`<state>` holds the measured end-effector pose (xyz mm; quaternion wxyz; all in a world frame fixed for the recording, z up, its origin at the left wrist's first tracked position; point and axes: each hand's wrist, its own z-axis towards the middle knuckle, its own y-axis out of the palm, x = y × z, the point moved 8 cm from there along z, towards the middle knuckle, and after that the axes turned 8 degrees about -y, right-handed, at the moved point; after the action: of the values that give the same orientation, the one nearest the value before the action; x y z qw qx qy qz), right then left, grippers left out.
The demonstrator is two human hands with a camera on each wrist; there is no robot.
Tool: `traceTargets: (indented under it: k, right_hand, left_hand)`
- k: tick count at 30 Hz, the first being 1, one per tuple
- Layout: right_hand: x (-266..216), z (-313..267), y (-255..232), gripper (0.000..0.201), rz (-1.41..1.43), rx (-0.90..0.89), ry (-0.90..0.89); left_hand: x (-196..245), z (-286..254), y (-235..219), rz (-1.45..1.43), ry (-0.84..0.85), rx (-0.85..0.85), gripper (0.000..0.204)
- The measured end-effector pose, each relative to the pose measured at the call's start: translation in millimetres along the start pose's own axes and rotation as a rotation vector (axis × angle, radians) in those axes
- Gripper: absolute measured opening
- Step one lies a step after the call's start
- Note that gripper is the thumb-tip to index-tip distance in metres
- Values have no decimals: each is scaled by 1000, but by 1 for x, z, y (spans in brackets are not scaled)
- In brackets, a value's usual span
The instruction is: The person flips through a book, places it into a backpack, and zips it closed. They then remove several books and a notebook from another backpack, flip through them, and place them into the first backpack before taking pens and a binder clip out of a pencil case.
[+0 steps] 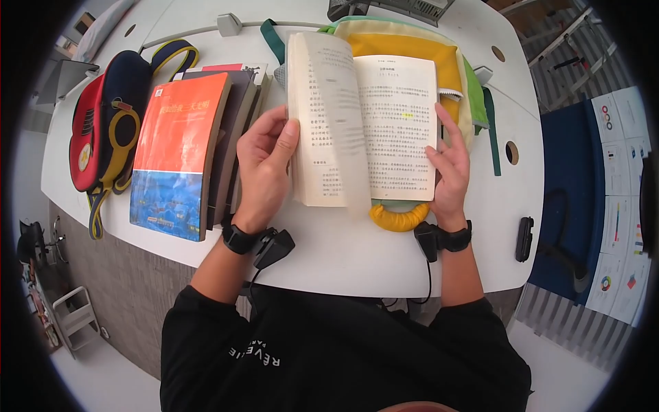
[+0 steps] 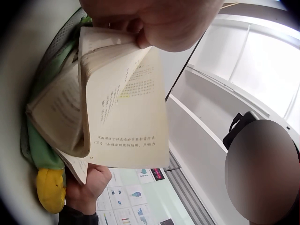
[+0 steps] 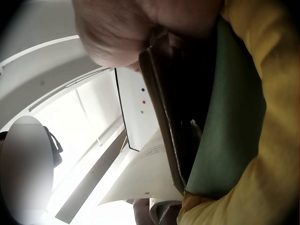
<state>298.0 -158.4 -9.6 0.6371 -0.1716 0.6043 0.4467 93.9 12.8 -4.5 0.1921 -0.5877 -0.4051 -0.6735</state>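
An open paperback book [image 1: 401, 154] with printed pages is held up over the table. My left hand [image 1: 264, 168] grips its left half, thumb lying along the page edge. Along the right edge, my right hand [image 1: 451, 168] holds the other half, with fingertips on the page margin. Between the halves a loose page [image 1: 351, 137] stands blurred and curved. In the left wrist view that page [image 2: 126, 126] spreads out from the thick block of pages, and a yellow highlight mark shows. The right wrist view shows the book's edge [image 3: 161, 112] under the palm.
Behind the book lies a yellow and green bag [image 1: 398, 41], its yellow handle [image 1: 400, 218] below the book. To the left are a stack of books with an orange and blue cover [image 1: 178, 158] and a red and navy bag [image 1: 103, 130]. A black case [image 1: 524, 239] lies near the table's right edge.
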Motion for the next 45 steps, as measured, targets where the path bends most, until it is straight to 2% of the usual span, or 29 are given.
traceTargets:
  k: [10, 14, 23, 25, 28, 34, 41, 45]
  right_hand:
    - [-2, 1, -3, 61, -64, -8, -31]
    - [2, 1, -5, 59, 11, -56, -38]
    - [0, 2, -6, 58, 117, 4, -64]
    - [2, 1, -4, 60, 100, -49, -41]
    - [0, 1, 0, 64, 11, 7, -24]
    - [-3, 1, 3, 68, 37, 13, -33]
    - [-1, 1, -2, 63, -68, -28, -34]
    - [-4, 4, 2, 61, 73, -16, -66]
  left_hand:
    - [0, 2, 1, -7, -2, -2, 31]
    - [-1, 1, -1, -17, 1, 9, 31]
    - [0, 2, 0, -11, 3, 12, 31]
    - [-1, 2, 0, -1, 0, 7, 31]
    - [-2, 2, -2, -24, 4, 24, 30]
    - [-2, 2, -1, 1, -3, 13, 30]
    - [-1, 1, -1, 12, -9, 11, 32]
    - [0, 1, -4, 19, -11, 41, 32]
